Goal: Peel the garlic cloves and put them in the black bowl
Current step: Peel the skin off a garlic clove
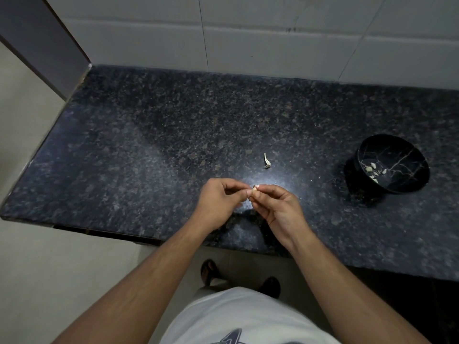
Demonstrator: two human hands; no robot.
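Note:
Above the front part of the dark granite counter (149,150), my left hand (221,202) and my right hand (275,207) meet fingertip to fingertip. Both pinch one small pale garlic clove (254,187) between them; most of it is hidden by the fingers. A black bowl (407,147) with pale marble veins stands on the counter at the right, with several pale garlic pieces (373,171) lying inside it. A thin whitish garlic stem piece (266,161) lies on the counter just beyond my hands.
A white tiled wall (273,36) backs the counter, and a grey panel (42,43) closes its left end. The counter's front edge (104,232) runs below my wrists. My feet (210,271) stand on the pale floor below.

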